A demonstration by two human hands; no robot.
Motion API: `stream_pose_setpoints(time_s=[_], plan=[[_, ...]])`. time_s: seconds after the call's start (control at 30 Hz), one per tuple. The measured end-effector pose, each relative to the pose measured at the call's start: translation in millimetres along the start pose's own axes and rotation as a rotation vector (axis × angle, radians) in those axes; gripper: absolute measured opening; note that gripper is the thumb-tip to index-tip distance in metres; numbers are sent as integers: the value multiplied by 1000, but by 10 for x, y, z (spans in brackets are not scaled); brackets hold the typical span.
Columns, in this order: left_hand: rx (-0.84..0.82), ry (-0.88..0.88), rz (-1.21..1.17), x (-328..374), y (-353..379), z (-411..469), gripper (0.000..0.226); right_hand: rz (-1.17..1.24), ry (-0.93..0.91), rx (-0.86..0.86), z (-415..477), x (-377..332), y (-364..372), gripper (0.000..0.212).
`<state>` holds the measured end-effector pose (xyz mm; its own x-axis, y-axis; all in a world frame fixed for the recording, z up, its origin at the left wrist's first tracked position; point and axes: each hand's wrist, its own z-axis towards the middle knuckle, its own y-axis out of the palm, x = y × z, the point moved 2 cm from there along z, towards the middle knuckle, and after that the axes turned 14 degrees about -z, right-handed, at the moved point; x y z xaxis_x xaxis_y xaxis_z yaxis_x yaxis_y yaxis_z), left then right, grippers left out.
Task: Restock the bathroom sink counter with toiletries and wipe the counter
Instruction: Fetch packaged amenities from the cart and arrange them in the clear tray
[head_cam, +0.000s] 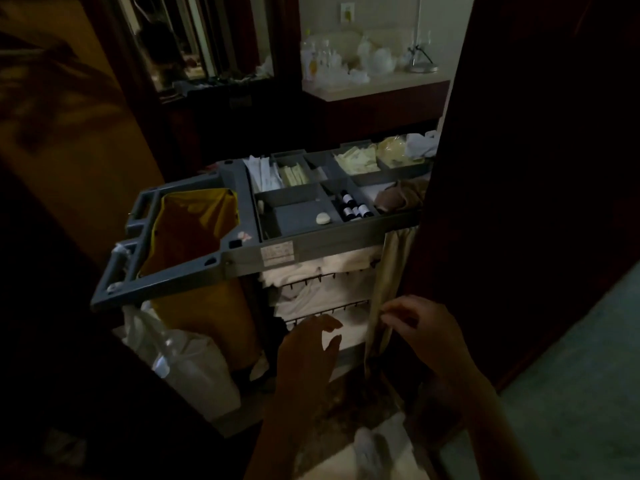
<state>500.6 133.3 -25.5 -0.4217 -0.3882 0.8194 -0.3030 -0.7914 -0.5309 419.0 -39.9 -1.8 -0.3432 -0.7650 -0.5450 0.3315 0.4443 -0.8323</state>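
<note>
Dim doorway with a grey housekeeping cart [329, 244] holding towels [346, 259]. Left hand [308, 351] hovers open-fingered near them. The right hand [426, 327] has a pinch grip on the beige curtain [394, 265].

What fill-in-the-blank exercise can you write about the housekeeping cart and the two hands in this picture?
1. The cloth bag hung in the grey plastic cart is ____ in colour.
2. The right hand pinches the beige fabric curtain, while the left hand is ____ and holds nothing.
3. The small dark bottles with white labels lie to the ____ of the white oval soap.
Missing words: yellow; open; right.
</note>
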Motion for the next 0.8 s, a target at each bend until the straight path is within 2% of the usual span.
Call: stream_pose_setpoints(time_s=[0.07,0.13,0.27,0.4,0.57,0.8], plan=[[-15,31,54,-54,102,332,18,35,20,-1,339,51,27,13],[-65,-17,86,-53,167,697,20,31,9,13,740,111,34,14],[-14,46,171,-2,338,1507,22,70,-34,16,1612,269,-68,16],[43,25,132,132,431,2189,17,113,-81,43,2316,407,-172,17],[39,-27,149,62,594,2699,17,144,-93,33,2916,583,-103,15],[-18,-125,116,-185,731,3291,21,26,-66,21,3565,710,109,14]])
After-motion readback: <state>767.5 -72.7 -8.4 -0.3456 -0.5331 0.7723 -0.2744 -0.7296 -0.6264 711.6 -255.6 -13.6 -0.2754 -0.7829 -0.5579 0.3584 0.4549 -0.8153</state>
